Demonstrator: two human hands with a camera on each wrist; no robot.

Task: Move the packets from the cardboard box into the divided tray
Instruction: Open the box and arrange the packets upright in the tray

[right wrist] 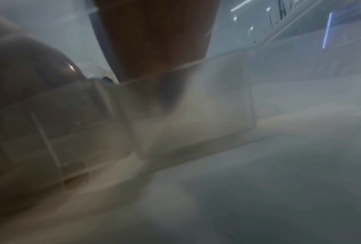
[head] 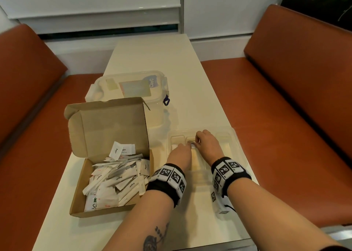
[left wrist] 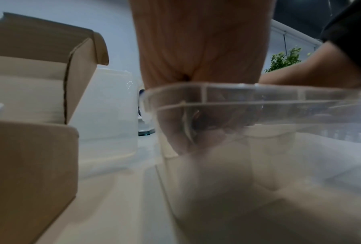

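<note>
Fingertips (head: 191, 145) of 2 hands pinching packet (head: 193, 145)

Both hands (head: 192, 147) pinching a packet (head: 192, 144) over divided tray (head: 233, 148), cardboard box (head: 80, 199) beside

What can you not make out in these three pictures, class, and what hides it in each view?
- Packet print: head view, too small, covered by both hands.
- Left hand grip: left wrist view, blurred behind the divided tray wall.
- Right hand fingers: right wrist view, blurred throughout.
- Cardboard box lower packets: buried under the pile.
</note>
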